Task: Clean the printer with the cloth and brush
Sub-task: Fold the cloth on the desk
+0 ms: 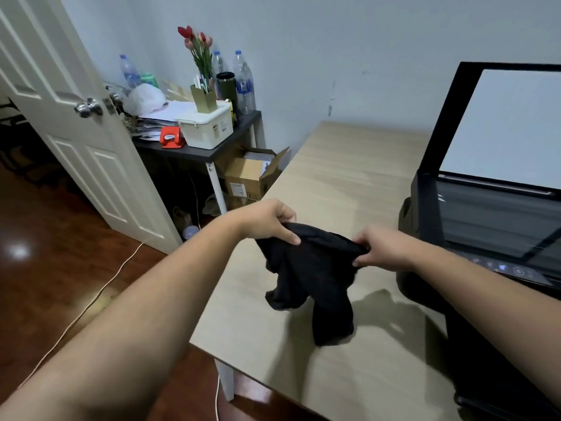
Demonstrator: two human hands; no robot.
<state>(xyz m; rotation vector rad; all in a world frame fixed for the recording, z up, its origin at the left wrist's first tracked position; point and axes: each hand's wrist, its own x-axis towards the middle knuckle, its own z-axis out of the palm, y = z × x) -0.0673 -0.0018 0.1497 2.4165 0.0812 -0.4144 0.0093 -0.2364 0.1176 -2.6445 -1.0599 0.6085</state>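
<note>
A limp black fabric cloth [309, 278] hangs stretched between both hands above the near part of the table. The left hand [267, 221] pinches one bunched end of its top edge with curled fingers and thumb, and the right hand [382, 249] pinches the other end the same way. The two grips are near each other, so the top edge runs taut between them while the rest droops below in loose folds. Whether the lowest fold touches the tabletop cannot be told. Holding it by two points like this looks like a way to open the cloth out or refold it into a pad before wiping. Just beyond the right-hand grip, on its outer side, stands the black flatbed printer [485, 220]. Its scanner lid [501, 126] is raised with the white underside showing, which leaves the glass exposed for cleaning. No brush can be seen. Beneath the grips lies a pale wood-grain rectangular table [349, 171], on which the cloth casts a shadow. Far beyond the left-hand grip, a dark side table with white legs [194, 151] carries a white plastic storage box [206, 132], a red hole punch [170, 136], red tulips [197, 44] and clear water bottles [244, 83]. An open cardboard box [246, 180] sits below it. A white panelled door [76, 141] stands ajar over a glossy reddish wooden floor [45, 253].
</note>
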